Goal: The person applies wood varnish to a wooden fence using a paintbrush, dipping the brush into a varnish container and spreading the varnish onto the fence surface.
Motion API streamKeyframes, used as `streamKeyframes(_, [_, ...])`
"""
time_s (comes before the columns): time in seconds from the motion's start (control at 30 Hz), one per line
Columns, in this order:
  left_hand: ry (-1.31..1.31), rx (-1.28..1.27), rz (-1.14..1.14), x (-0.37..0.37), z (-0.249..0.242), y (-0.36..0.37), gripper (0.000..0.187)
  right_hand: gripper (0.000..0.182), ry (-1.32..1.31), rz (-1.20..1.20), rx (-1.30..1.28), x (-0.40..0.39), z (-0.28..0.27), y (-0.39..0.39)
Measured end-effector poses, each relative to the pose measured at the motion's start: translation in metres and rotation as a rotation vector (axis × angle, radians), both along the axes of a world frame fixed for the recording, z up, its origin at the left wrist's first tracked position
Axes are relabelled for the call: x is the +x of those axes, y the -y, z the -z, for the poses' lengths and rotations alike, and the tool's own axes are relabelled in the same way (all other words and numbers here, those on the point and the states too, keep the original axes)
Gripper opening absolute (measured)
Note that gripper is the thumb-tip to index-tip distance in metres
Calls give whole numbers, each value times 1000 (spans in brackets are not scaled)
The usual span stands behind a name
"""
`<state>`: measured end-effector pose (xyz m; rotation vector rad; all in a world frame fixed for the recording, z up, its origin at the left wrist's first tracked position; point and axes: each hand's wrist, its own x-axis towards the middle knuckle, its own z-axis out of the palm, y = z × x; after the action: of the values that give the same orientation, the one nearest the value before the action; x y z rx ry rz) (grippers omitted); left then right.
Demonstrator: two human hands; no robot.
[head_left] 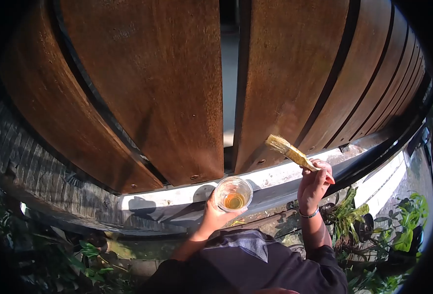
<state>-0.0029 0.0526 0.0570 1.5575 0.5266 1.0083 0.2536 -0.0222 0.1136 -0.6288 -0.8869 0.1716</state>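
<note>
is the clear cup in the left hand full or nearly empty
Nearly empty. The clear cup, held upright in the left hand, shows only a shallow amber pool at its bottom.

Above the hands stands a fence of wide brown wooden boards (152, 88), with a narrow gap (230, 73) between two of them. Under the hands runs a pale concrete ledge (172, 198). Green plants (402, 230) grow to the right, in strong sunlight.

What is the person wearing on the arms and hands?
Both hands, left and right, are bare, without gloves. The forearms are uncovered. A thin pale bracelet circles the right wrist. A dark sleeve ends near the right elbow.
</note>
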Motion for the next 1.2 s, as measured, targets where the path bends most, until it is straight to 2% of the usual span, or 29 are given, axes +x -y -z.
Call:
streamKeyframes(0.13, [53,-38,-7,-8,10,3,75,28,695,226,70,31,-65,-2])
streamKeyframes(0.27, [0,0,22,-10,13,3,75,25,1089,278,22,46,-158,2])
streamKeyframes(0.37, [3,8,43,-6,10,5,72,26,1266,274,6,45,-205,6])
streamKeyframes(0.47, [-18,42,-3,-7,12,4,73,31,1395,335,13,32,-229,13])
streamKeyframes(0.53, [26,-9,109,-9,19,3,85,33,1405,349,20,33,-231,19])
streamKeyframes(0.63, [11,38,86,-10,18,1,88,41,1558,501,78,48,-239,40])
streamKeyframes(0.7, [-5,62,78,-10,15,0,87,45,1631,620,238,74,-253,49])
streamKeyframes(0.8, [-45,105,80,-10,16,0,87,44,1665,723,300,60,-271,44])
streamKeyframes(0.87, [-8,65,123,-10,16,2,87,36,1775,802,211,16,-263,28])
streamKeyframes(0.93, [-22,68,142,-10,18,1,87,31,1873,784,246,11,-229,9])
streamKeyframes(1.07, [-63,25,140,-16,14,5,86,25,1933,597,243,13,-166,9])
streamKeyframes(1.2, [-127,-9,125,-24,19,6,84,26,2011,241,92,12,-130,17])
